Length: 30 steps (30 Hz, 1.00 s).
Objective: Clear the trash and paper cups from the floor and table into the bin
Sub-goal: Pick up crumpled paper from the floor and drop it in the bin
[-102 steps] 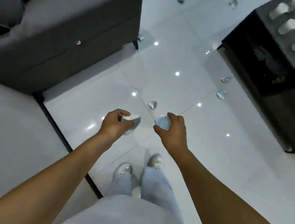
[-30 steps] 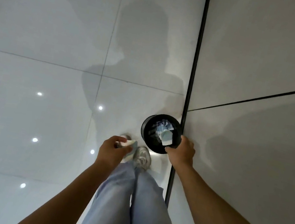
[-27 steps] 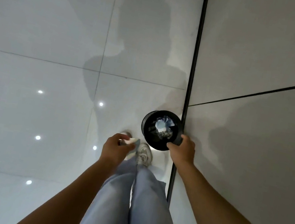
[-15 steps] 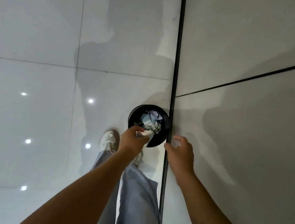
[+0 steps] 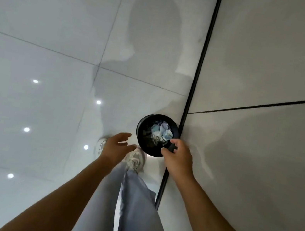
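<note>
**Glossy Floor, Grey Wall and a Shadow**

A floor of large pale tiles (image 5: 36, 54) filled the left side of the view, its thin grout lines crossing near the middle. Small round light reflections (image 5: 26, 129) dotted the glossy surface at the left. A broad shadow of a head and shoulders (image 5: 151, 33) lay across the tiles at top centre. A black strip (image 5: 201, 63) ran from the top edge downward, dividing the floor from a matte grey wall (image 5: 259, 175) on the right, which a thin dark seam (image 5: 267, 105) crossed at a slant. Low in the frame, light blue trouser legs (image 5: 130, 213) led down to two white sneakers (image 5: 135, 160) on the tiles, just left of the strip.
</note>
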Motion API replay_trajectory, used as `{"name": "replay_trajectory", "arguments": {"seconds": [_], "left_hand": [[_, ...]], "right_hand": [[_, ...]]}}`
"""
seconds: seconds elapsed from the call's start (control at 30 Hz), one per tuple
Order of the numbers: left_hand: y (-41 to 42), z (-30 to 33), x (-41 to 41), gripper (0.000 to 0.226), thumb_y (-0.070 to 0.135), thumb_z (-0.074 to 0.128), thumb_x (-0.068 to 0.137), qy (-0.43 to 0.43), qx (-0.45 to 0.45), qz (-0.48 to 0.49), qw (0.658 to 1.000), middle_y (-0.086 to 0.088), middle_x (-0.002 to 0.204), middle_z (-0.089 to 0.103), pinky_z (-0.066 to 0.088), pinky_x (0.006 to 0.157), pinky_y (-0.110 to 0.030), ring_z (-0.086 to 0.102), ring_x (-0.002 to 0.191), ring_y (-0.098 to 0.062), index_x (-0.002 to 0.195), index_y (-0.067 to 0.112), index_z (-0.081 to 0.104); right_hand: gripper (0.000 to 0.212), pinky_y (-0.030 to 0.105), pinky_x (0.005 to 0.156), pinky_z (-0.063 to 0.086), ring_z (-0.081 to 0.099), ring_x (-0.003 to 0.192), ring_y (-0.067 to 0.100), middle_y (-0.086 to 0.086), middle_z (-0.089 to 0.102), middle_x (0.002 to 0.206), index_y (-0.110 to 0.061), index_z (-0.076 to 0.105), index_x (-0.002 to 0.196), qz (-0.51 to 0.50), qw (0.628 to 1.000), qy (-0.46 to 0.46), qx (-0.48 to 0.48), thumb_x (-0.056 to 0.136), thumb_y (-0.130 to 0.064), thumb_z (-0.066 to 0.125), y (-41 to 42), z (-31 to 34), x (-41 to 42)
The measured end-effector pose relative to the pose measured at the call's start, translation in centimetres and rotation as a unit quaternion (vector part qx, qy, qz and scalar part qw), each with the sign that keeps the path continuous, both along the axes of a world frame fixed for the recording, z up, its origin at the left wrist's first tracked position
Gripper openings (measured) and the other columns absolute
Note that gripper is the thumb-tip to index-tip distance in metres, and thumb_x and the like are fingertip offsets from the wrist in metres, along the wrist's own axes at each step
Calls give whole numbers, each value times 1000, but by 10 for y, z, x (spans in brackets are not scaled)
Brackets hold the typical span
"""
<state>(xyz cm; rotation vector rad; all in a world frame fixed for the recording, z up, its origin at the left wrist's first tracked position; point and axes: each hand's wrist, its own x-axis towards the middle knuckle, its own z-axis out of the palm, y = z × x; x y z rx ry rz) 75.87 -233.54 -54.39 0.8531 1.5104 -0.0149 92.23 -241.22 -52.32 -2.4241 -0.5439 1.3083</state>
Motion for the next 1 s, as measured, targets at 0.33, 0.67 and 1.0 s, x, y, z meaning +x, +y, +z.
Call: {"name": "replay_trajectory", "arguments": {"seconds": [0.33, 0.67, 1.0], "left_hand": [[-27, 77, -137, 47, 19, 72, 82, -6, 48, 230, 972, 6, 119, 56, 40, 82, -25, 56, 107, -12, 126, 22, 56], [-162, 144, -349, 35, 22, 64, 89, 7, 89, 448, 889, 1, 119, 60, 44, 87, -25, 58, 105, -14, 123, 19, 58], [-410, 191, -553, 30, 20, 63, 89, 64, 92, 645, 756, 2, 114, 60, 42, 85, -23, 57, 101, -13, 118, 19, 60]], "right_hand": [[48, 22, 84, 37, 48, 108, 12, 3, 45, 133, -22, 48, 130, 312, 947, 39, 63, 85, -21, 65, 62, 51, -131], [49, 23, 86, 41, 50, 109, 13, 0, 49, 131, -26, 46, 131, 537, 835, 76, 91, 86, -26, 66, 20, 107, -370], [49, 25, 87, 44, 51, 104, 13, 2, 51, 126, -24, 47, 131, 732, 663, 138, 74, 86, -23, 67, -174, 151, -647]]}}
